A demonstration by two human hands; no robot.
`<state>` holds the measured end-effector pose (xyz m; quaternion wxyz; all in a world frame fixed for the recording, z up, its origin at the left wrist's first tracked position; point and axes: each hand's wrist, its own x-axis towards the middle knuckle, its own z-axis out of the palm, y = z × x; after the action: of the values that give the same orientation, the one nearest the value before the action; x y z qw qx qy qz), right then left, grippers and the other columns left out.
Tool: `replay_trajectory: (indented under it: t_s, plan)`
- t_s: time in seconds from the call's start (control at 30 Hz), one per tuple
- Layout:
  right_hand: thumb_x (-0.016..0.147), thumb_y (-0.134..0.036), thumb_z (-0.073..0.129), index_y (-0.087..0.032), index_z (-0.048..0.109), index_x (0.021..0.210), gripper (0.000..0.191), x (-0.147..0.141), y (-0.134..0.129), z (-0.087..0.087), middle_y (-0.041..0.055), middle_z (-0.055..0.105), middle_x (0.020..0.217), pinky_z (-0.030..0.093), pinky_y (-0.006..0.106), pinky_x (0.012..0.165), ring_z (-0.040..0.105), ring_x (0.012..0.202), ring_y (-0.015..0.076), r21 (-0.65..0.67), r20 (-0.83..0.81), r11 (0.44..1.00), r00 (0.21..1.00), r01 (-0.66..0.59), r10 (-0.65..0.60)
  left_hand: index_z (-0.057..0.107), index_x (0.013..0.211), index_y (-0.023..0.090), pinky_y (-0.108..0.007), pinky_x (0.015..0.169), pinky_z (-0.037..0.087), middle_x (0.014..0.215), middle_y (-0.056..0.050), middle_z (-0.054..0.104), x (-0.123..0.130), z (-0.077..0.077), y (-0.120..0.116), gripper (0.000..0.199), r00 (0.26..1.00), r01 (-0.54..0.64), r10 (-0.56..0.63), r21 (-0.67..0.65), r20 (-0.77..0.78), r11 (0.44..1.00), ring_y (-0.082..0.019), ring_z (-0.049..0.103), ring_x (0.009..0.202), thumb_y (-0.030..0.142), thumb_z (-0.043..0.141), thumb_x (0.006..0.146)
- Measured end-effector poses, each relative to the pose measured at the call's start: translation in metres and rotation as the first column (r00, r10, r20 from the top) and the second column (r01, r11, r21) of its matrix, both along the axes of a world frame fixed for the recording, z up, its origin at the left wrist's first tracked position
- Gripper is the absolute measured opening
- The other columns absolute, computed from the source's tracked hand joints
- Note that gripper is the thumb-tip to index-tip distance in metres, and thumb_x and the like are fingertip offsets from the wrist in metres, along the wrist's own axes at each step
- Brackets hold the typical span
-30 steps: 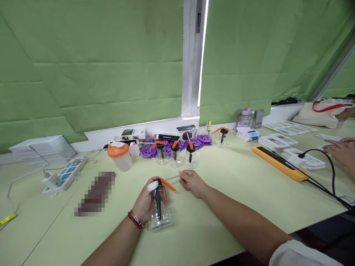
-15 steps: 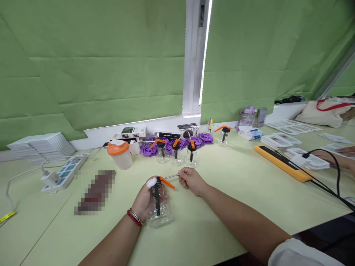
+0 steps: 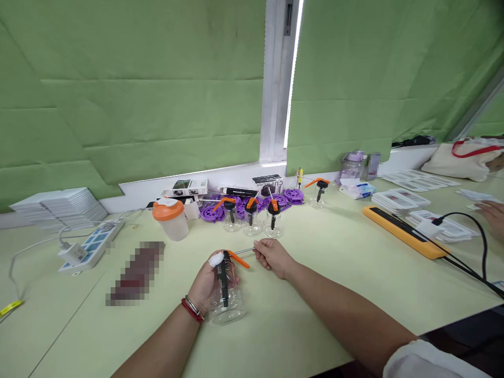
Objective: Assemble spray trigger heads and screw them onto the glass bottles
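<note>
Nearest us, above the pale table (image 3: 315,325), we saw a clear jar (image 3: 228,312); whether its base touched down we could not tell. The left hand (image 3: 205,286) was wrapped around its upper part, a white covering (image 3: 216,259) at the thumb. A black stem (image 3: 224,289) ran down the jar, and an orange lever (image 3: 239,259) slanted from its top. The right hand (image 3: 273,257) pinched the end of a thin metal rod (image 3: 244,250) beside that lever. We judged the step to be adjusting the rod; the next move seemed to call for a firm left hold and a controlled right wrist. Beyond stood three similar jars (image 3: 251,223), before purple spoked wheels (image 3: 293,196).
</note>
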<state>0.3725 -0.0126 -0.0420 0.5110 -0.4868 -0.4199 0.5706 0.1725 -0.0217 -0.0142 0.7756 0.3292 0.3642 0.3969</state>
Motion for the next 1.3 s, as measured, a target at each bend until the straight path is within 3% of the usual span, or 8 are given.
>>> replay_trajectory:
  t_s: [0.2, 0.3, 0.57, 0.73, 0.97, 1.17, 1.23, 1.3]
  plan:
    - [0.064, -0.043, 0.070, -0.017, 0.053, 0.076, 0.033, 0.000, -0.001, 0.002, -0.0062, 0.052, 0.055, 0.024, 0.019, 0.034, 0.036, 0.036, 0.0040, 0.041, -0.082, 0.999, 0.997, 0.008, -0.005, 0.052, 0.097, 0.019, -0.032, 0.049, 0.047, 0.065, -0.003, 0.062, 0.000, 0.000, -0.001, 0.027, 1.000, -0.004, 0.004, 0.010, 0.015, 1.000, -0.022, 0.062, 0.050, 0.035, 0.058, 0.076]
    - [0.067, -0.044, 0.068, -0.017, 0.053, 0.072, 0.031, 0.000, -0.001, 0.000, -0.0066, 0.051, 0.052, 0.021, 0.019, 0.034, 0.032, 0.034, 0.0033, 0.055, -0.049, 0.998, 0.999, 0.019, -0.016, 0.053, 0.096, 0.020, -0.032, 0.049, 0.047, 0.065, -0.002, 0.063, 0.001, 0.002, -0.001, 0.024, 1.000, 0.000, 0.000, 0.002, 0.018, 1.000, -0.022, 0.062, 0.050, 0.034, 0.058, 0.076]
    - [0.065, -0.033, 0.068, -0.017, 0.060, 0.081, 0.025, 0.007, 0.006, -0.005, -0.0022, 0.057, 0.066, 0.042, 0.024, 0.049, 0.051, 0.049, 0.0084, 0.170, 0.141, 0.981, 0.983, 0.096, -0.121, 0.055, 0.079, 0.014, -0.031, 0.051, 0.049, 0.063, -0.006, 0.063, -0.003, 0.010, 0.003, 0.022, 0.998, -0.056, 0.056, -0.181, -0.006, 0.982, -0.020, 0.062, 0.051, 0.036, 0.052, 0.081]
    - [0.068, -0.023, 0.066, -0.019, 0.065, 0.066, 0.005, 0.009, 0.005, -0.005, 0.0005, 0.059, 0.063, 0.039, 0.027, 0.056, 0.052, 0.056, 0.0129, 0.264, 0.602, 0.963, 0.790, -0.063, -0.114, 0.056, 0.074, 0.013, -0.033, 0.050, 0.050, 0.063, -0.006, 0.063, -0.010, 0.013, 0.007, 0.022, 0.983, -0.176, 0.182, -0.139, 0.029, 0.975, -0.022, 0.064, 0.056, 0.034, 0.055, 0.078]
    - [0.065, -0.023, 0.073, -0.021, 0.069, 0.068, 0.005, 0.003, 0.006, -0.006, 0.0024, 0.060, 0.073, 0.036, 0.027, 0.061, 0.052, 0.063, 0.0146, 0.283, 0.781, 0.945, 0.611, -0.167, -0.126, 0.060, 0.080, 0.012, -0.033, 0.058, 0.054, 0.069, -0.006, 0.066, -0.012, 0.010, 0.008, 0.019, 0.961, -0.254, 0.251, 0.010, 0.114, 0.967, -0.022, 0.066, 0.063, 0.030, 0.055, 0.078]
    - [0.071, -0.036, 0.069, -0.018, 0.067, 0.078, 0.020, 0.008, 0.000, 0.001, 0.0029, 0.061, 0.072, 0.041, 0.027, 0.061, 0.054, 0.063, 0.0147, 0.290, 0.564, 0.956, 0.814, -0.038, -0.139, 0.063, 0.084, 0.012, -0.040, 0.076, 0.054, 0.076, -0.008, 0.069, -0.016, 0.012, 0.008, 0.014, 0.947, -0.263, 0.252, 0.030, 0.200, 0.964, -0.024, 0.067, 0.075, 0.024, 0.060, 0.075]
    - [0.079, -0.050, 0.056, -0.016, 0.064, 0.082, 0.034, 0.005, -0.012, 0.009, 0.0044, 0.062, 0.072, 0.041, 0.026, 0.056, 0.056, 0.060, 0.0142, 0.221, 0.402, 0.973, 0.915, -0.064, -0.031, 0.064, 0.085, 0.014, -0.043, 0.085, 0.052, 0.085, -0.008, 0.070, -0.015, 0.014, 0.007, 0.014, 0.916, -0.288, 0.272, 0.010, 0.295, 0.958, -0.026, 0.066, 0.087, 0.023, 0.060, 0.076]
    - [0.080, -0.062, 0.047, -0.016, 0.061, 0.095, 0.050, -0.001, -0.026, 0.018, 0.0067, 0.064, 0.078, 0.040, 0.024, 0.049, 0.059, 0.058, 0.0147, 0.116, 0.214, 0.964, 0.954, -0.238, 0.209, 0.064, 0.089, 0.017, -0.044, 0.091, 0.049, 0.095, -0.009, 0.069, -0.014, 0.016, 0.004, 0.014, 0.882, -0.308, 0.284, 0.003, 0.376, 0.951, -0.026, 0.062, 0.100, 0.023, 0.060, 0.077]
